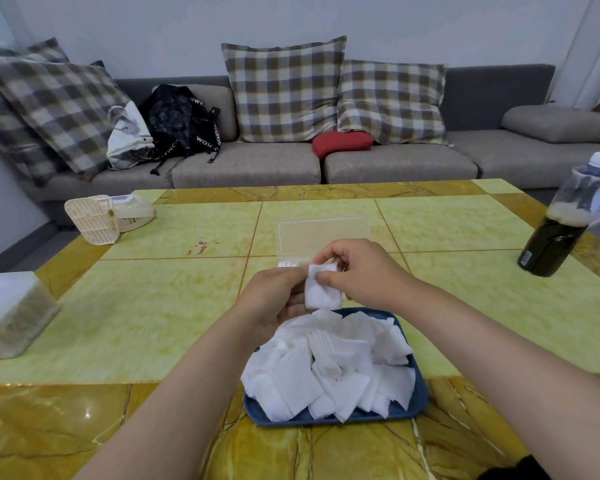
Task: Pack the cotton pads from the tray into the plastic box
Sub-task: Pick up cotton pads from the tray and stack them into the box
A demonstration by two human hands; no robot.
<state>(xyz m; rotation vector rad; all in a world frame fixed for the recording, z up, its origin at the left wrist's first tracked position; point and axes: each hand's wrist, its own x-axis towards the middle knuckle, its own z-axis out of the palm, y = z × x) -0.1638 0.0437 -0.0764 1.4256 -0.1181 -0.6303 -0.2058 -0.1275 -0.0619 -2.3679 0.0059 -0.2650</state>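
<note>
A blue tray (417,403) near the table's front edge holds a loose heap of white square cotton pads (329,368). Just behind it stands a clear plastic box (323,237) with its lid raised; a few pads show inside at its left end, and the rest of its base is hidden by my hands. Both hands hover between tray and box. My left hand (274,299) and my right hand (364,271) pinch the same small stack of cotton pads (321,294) from either side, held upright above the tray's far edge.
The table (174,306) is yellow-green marble. A dark bottle (561,223) stands at the right edge. A white fan-like device (104,216) lies at the back left, and a white-lidded container (11,313) sits at the left edge. A grey sofa with cushions is behind.
</note>
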